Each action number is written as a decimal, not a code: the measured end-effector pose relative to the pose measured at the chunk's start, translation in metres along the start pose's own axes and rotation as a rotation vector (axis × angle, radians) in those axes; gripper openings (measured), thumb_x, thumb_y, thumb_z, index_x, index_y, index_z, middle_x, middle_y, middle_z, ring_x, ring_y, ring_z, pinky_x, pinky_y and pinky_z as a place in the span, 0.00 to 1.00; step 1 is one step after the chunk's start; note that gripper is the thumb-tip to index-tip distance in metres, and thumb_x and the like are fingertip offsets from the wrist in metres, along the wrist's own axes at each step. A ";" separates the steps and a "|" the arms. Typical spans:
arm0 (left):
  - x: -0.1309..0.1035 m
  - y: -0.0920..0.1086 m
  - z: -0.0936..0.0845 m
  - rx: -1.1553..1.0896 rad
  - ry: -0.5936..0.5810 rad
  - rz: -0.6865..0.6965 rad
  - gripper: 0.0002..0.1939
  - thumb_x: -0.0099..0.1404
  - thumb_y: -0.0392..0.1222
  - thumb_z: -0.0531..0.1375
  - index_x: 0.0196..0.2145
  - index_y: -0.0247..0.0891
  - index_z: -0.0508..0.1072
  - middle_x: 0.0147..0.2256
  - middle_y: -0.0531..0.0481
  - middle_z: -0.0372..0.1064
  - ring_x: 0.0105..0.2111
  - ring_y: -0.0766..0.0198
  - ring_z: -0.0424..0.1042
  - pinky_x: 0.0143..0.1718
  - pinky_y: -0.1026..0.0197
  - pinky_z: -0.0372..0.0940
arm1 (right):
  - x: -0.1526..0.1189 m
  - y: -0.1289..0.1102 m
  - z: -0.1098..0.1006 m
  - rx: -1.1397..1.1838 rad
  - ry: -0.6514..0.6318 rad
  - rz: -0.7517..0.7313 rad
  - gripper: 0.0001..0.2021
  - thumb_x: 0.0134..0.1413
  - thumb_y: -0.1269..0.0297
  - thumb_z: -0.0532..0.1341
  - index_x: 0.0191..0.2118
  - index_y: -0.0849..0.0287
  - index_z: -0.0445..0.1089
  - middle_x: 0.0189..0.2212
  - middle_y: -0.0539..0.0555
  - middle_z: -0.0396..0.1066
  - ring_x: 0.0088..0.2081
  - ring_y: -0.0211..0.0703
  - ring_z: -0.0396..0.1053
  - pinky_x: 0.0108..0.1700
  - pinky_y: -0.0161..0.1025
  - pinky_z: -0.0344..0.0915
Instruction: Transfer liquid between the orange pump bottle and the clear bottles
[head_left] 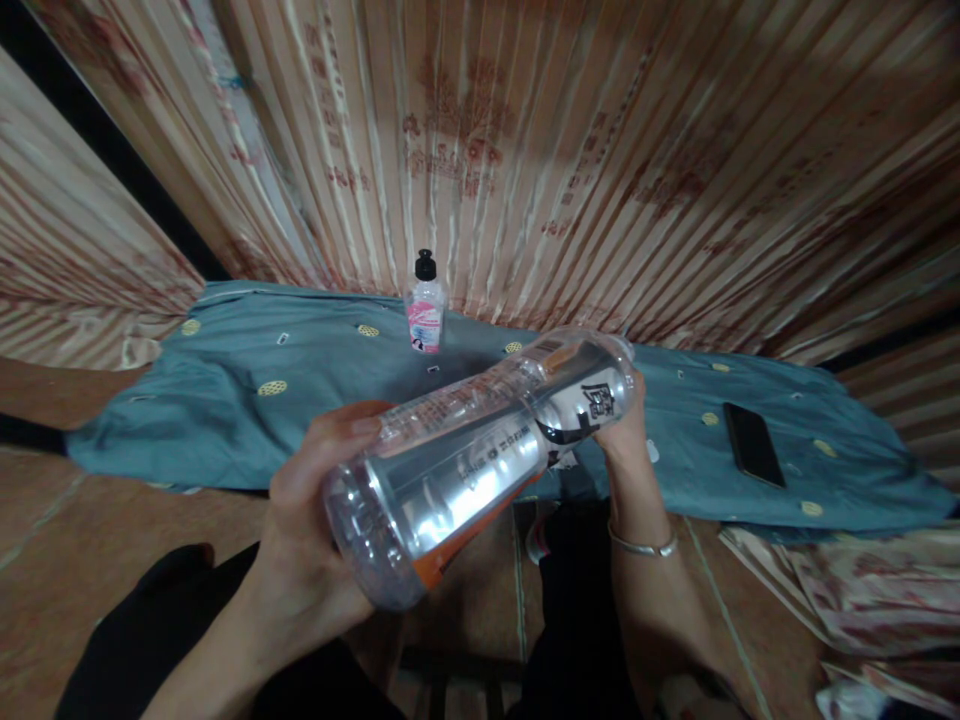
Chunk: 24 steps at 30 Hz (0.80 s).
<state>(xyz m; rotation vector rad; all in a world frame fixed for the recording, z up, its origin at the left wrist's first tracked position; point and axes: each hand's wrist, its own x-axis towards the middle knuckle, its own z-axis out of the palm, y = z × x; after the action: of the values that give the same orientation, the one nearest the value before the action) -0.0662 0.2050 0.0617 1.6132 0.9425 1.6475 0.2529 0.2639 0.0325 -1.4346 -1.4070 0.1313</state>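
A large clear plastic bottle (pixel 480 450) with a silver and orange label is held tilted in front of me, its base toward the lower left. My left hand (pixel 311 500) is wrapped round the base end, thumb on the upper side. At the upper right end, my right hand (pixel 628 430) grips the bottle from behind; most of its fingers are hidden. No liquid can be made out inside. Beyond it, a small clear bottle (pixel 426 318) with a black cap and pink label stands upright on the teal cloth (pixel 315 340), touched by neither hand.
A black phone (pixel 754 443) lies on the right part of the cloth. Pleated, patterned curtains (pixel 480 180) hang right behind the cloth-covered surface. Below its front edge are a tiled floor (pixel 45 540) and, at lower right, folded patterned fabric (pixel 862 590).
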 end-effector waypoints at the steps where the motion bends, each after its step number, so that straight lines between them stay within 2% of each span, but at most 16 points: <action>1: -0.001 -0.001 -0.001 -0.013 0.014 0.035 0.20 0.66 0.49 0.70 0.55 0.63 0.78 0.53 0.55 0.79 0.48 0.54 0.82 0.40 0.49 0.83 | 0.000 0.000 0.000 0.004 0.003 -0.001 0.09 0.57 0.58 0.62 0.42 0.51 0.74 0.36 0.55 0.82 0.40 0.56 0.80 0.53 0.53 0.76; 2: -0.001 -0.002 -0.003 -0.013 -0.013 0.054 0.19 0.63 0.47 0.72 0.51 0.62 0.80 0.52 0.57 0.80 0.48 0.56 0.81 0.42 0.52 0.83 | 0.000 0.000 0.000 0.007 0.007 -0.003 0.09 0.57 0.58 0.62 0.42 0.51 0.74 0.37 0.55 0.82 0.41 0.55 0.80 0.54 0.53 0.76; 3: 0.000 -0.003 -0.003 -0.015 -0.016 0.064 0.23 0.61 0.46 0.74 0.53 0.63 0.80 0.51 0.57 0.80 0.48 0.57 0.81 0.43 0.52 0.82 | 0.000 0.000 0.000 0.009 0.011 -0.007 0.09 0.57 0.58 0.62 0.43 0.51 0.73 0.38 0.56 0.82 0.42 0.56 0.80 0.55 0.53 0.75; 6: 0.002 -0.001 -0.002 -0.031 -0.081 0.070 0.21 0.63 0.45 0.72 0.53 0.62 0.80 0.50 0.54 0.80 0.44 0.54 0.82 0.39 0.49 0.83 | 0.001 -0.001 0.000 0.004 0.022 -0.015 0.09 0.57 0.58 0.62 0.43 0.51 0.73 0.41 0.56 0.82 0.45 0.56 0.80 0.57 0.53 0.75; 7: 0.002 -0.001 -0.001 -0.029 -0.090 0.073 0.23 0.60 0.45 0.74 0.52 0.61 0.80 0.50 0.53 0.80 0.44 0.53 0.82 0.37 0.49 0.83 | 0.001 -0.001 0.000 0.002 0.022 -0.017 0.08 0.57 0.58 0.62 0.42 0.51 0.73 0.40 0.56 0.82 0.45 0.57 0.80 0.57 0.53 0.74; 8: 0.002 0.000 0.001 -0.024 -0.098 0.076 0.26 0.55 0.44 0.77 0.51 0.60 0.81 0.50 0.53 0.80 0.44 0.53 0.82 0.37 0.50 0.83 | 0.001 -0.001 0.000 0.000 0.017 -0.017 0.08 0.57 0.58 0.62 0.42 0.51 0.73 0.39 0.56 0.82 0.45 0.57 0.80 0.57 0.53 0.75; 10: -0.001 0.001 0.006 -0.017 -0.026 0.101 0.39 0.49 0.44 0.81 0.57 0.64 0.76 0.52 0.55 0.78 0.47 0.54 0.81 0.41 0.50 0.83 | 0.001 -0.001 0.000 -0.003 0.002 -0.016 0.07 0.58 0.58 0.62 0.41 0.51 0.73 0.37 0.56 0.82 0.44 0.57 0.81 0.56 0.53 0.75; 12: -0.003 0.002 0.009 -0.020 0.000 0.101 0.38 0.52 0.45 0.79 0.59 0.66 0.75 0.53 0.56 0.77 0.48 0.55 0.81 0.41 0.52 0.83 | 0.001 -0.002 0.000 -0.010 -0.004 -0.011 0.07 0.58 0.58 0.62 0.41 0.51 0.73 0.36 0.55 0.82 0.42 0.56 0.81 0.56 0.53 0.75; 14: -0.004 0.003 0.010 -0.024 -0.018 0.078 0.23 0.65 0.46 0.71 0.56 0.65 0.78 0.52 0.55 0.78 0.47 0.56 0.81 0.39 0.53 0.83 | 0.001 -0.002 -0.001 -0.021 -0.001 -0.009 0.07 0.59 0.58 0.62 0.41 0.51 0.73 0.37 0.56 0.82 0.41 0.56 0.81 0.55 0.53 0.76; 15: -0.003 0.004 0.010 -0.021 -0.048 0.059 0.18 0.70 0.45 0.66 0.55 0.65 0.78 0.51 0.55 0.78 0.46 0.56 0.81 0.37 0.53 0.83 | 0.000 -0.003 -0.001 -0.025 0.004 -0.012 0.07 0.59 0.58 0.62 0.41 0.51 0.73 0.38 0.56 0.82 0.42 0.55 0.81 0.55 0.53 0.76; 16: -0.003 0.004 0.010 -0.016 -0.051 0.070 0.17 0.73 0.44 0.62 0.55 0.65 0.78 0.51 0.54 0.79 0.45 0.56 0.82 0.35 0.53 0.82 | 0.000 -0.003 -0.001 -0.027 0.009 -0.017 0.07 0.59 0.58 0.62 0.41 0.51 0.73 0.39 0.56 0.83 0.42 0.56 0.81 0.56 0.53 0.75; 17: -0.003 0.004 0.010 -0.011 -0.043 0.080 0.19 0.72 0.42 0.63 0.56 0.64 0.77 0.51 0.53 0.78 0.46 0.55 0.82 0.36 0.51 0.82 | 0.000 -0.003 0.000 -0.028 0.015 -0.023 0.07 0.59 0.58 0.62 0.41 0.51 0.74 0.39 0.56 0.83 0.43 0.56 0.81 0.57 0.53 0.75; 18: -0.003 0.003 0.010 -0.004 -0.047 0.097 0.23 0.68 0.42 0.68 0.57 0.64 0.77 0.51 0.53 0.78 0.46 0.54 0.82 0.38 0.50 0.82 | 0.000 -0.003 0.000 -0.027 0.021 -0.027 0.07 0.58 0.59 0.62 0.41 0.51 0.74 0.40 0.56 0.83 0.44 0.56 0.81 0.57 0.53 0.75; 21: -0.001 0.002 0.009 0.021 -0.049 0.160 0.40 0.54 0.41 0.77 0.61 0.65 0.73 0.54 0.53 0.76 0.49 0.52 0.81 0.43 0.48 0.82 | -0.001 -0.002 0.000 -0.018 0.015 -0.013 0.08 0.57 0.59 0.63 0.42 0.51 0.74 0.39 0.56 0.83 0.43 0.56 0.81 0.55 0.53 0.76; 22: 0.000 0.002 0.009 0.029 -0.059 0.177 0.39 0.56 0.41 0.76 0.62 0.65 0.73 0.54 0.54 0.76 0.49 0.54 0.81 0.43 0.49 0.82 | -0.001 -0.001 0.000 -0.017 0.005 -0.004 0.08 0.57 0.59 0.63 0.42 0.52 0.74 0.39 0.56 0.83 0.42 0.56 0.81 0.54 0.53 0.76; 24: 0.001 0.002 0.007 0.048 -0.065 0.191 0.31 0.64 0.42 0.69 0.62 0.66 0.73 0.53 0.54 0.77 0.48 0.56 0.82 0.43 0.51 0.82 | -0.001 0.000 0.000 -0.015 -0.012 0.007 0.08 0.57 0.59 0.62 0.42 0.52 0.74 0.37 0.56 0.82 0.40 0.56 0.81 0.52 0.53 0.77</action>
<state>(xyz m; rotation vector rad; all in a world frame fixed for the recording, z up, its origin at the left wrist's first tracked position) -0.0587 0.2055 0.0639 1.8262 0.8218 1.6985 0.2527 0.2636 0.0317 -1.4533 -1.4158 0.1338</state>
